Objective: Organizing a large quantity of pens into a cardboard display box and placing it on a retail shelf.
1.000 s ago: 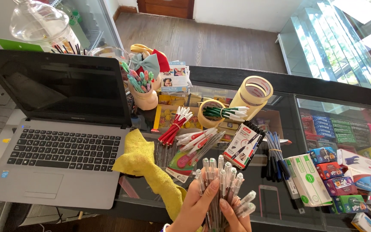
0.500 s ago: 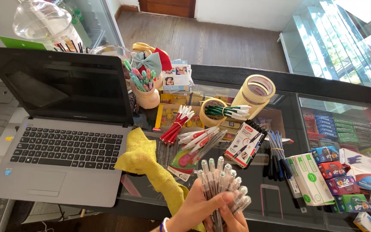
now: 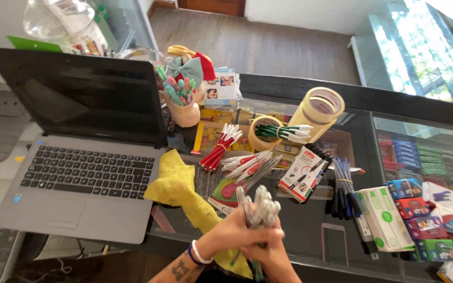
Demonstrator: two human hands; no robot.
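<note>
Both my hands grip one bundle of clear-barrelled pens (image 3: 258,208) upright over the front of the glass counter (image 3: 310,220). My left hand (image 3: 232,233), with bracelets on its wrist, wraps the bundle from the left. My right hand (image 3: 271,252) holds it from below and the right. A yellow cloth (image 3: 182,191) lies just left of my hands. Behind the bundle lie loose red-and-white pens (image 3: 247,165) and a bunch of red pens (image 3: 217,149).
An open grey laptop (image 3: 79,157) sits at the left. A box of pens (image 3: 304,173), blue pens (image 3: 342,188), two tape rolls (image 3: 321,107), a cup of markers (image 3: 182,107) and small boxes (image 3: 389,215) crowd the counter. Packaged goods (image 3: 425,157) lie under the glass.
My hands have drawn the fanned-out pens together into a tighter bundle and closed around it. The view has tilted slightly.
</note>
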